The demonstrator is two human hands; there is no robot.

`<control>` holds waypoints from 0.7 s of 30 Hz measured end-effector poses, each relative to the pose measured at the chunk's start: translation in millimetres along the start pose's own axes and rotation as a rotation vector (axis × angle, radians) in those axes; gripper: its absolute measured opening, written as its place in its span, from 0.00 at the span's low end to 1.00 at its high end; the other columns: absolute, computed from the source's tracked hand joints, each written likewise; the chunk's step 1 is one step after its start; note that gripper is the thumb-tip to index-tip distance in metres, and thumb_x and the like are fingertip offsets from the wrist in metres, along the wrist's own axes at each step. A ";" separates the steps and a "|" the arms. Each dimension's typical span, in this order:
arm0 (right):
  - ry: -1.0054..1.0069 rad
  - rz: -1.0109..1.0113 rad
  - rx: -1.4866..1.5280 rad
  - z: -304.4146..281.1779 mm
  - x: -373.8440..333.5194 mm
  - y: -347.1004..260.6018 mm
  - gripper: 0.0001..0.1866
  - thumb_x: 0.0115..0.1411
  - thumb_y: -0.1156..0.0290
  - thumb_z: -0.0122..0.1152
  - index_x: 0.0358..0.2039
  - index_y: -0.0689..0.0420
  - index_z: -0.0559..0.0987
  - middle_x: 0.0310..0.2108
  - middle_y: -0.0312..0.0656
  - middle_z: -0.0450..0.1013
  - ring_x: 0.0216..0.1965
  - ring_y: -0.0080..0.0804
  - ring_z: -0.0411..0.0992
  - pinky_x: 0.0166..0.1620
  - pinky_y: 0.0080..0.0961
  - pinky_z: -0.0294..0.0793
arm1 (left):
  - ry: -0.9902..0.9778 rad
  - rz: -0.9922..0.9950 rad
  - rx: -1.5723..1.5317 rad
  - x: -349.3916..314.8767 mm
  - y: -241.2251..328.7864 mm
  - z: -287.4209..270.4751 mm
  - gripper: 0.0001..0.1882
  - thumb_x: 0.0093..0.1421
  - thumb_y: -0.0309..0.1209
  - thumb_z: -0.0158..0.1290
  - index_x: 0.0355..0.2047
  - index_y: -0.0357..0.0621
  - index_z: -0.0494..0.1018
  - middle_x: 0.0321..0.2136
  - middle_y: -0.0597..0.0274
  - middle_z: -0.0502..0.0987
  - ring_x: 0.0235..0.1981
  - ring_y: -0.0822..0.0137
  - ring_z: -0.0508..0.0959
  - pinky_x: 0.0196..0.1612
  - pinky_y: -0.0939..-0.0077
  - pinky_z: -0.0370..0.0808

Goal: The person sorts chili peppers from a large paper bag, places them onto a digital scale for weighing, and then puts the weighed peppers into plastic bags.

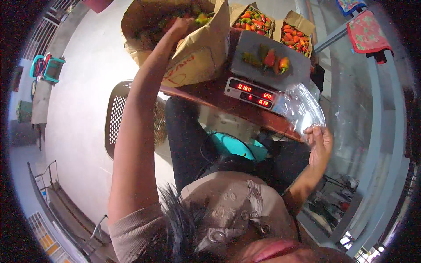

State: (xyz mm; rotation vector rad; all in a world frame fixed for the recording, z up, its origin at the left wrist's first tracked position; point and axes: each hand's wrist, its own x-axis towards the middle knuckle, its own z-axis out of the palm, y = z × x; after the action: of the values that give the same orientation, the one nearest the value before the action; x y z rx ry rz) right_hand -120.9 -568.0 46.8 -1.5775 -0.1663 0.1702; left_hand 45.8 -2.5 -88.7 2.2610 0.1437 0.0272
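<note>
While a few chillies (269, 59) already lay on the grey scale (263, 74), I had my left hand (180, 26) reaching into the big brown paper sack (193, 57) of peppers, fingers curled among them; whether it had pinched one I could not tell. My right hand (320, 142) pinched a clear plastic bag (302, 107) just beside the scale, at the edge of the wooden desk (210, 94). The bag looked empty, so I judged weighing only begun and bagging left. Two smaller sacks (274, 24) stood behind.
</note>
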 end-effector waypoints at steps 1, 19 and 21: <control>0.001 -0.003 0.014 -1.7 0.1 0.8 0.10 0.58 0.66 0.56 0.28 0.60 0.74 0.23 0.35 0.70 0.22 0.19 0.62 0.29 0.18 0.63 | 0.089 0.084 -0.017 -2.2 -6.0 -6.3 0.15 0.57 0.37 0.49 0.41 0.43 0.73 0.32 0.63 0.76 0.32 0.69 0.75 0.37 0.72 0.72; 0.170 -0.174 0.057 -52.8 -20.6 -16.7 0.10 0.60 0.68 0.53 0.27 0.62 0.74 0.20 0.34 0.66 0.22 0.19 0.58 0.30 0.19 0.61 | 0.185 0.426 -0.127 -33.8 228.0 150.8 0.19 0.55 0.45 0.49 0.38 0.45 0.75 0.37 0.51 0.76 0.35 0.51 0.76 0.39 0.61 0.72; 0.199 -0.158 0.038 -50.9 -27.2 -17.5 0.12 0.59 0.66 0.54 0.26 0.62 0.74 0.21 0.35 0.67 0.23 0.20 0.60 0.30 0.19 0.59 | 0.151 0.404 0.162 -18.1 225.2 191.2 0.15 0.53 0.41 0.50 0.35 0.47 0.76 0.37 0.47 0.74 0.38 0.48 0.75 0.40 0.60 0.72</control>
State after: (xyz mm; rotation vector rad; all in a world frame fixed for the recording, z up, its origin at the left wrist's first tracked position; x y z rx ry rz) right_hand -136.6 -623.3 65.0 -1.5265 -0.1306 -0.1065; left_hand 62.2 -293.5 -37.6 2.4142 -0.2410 0.4137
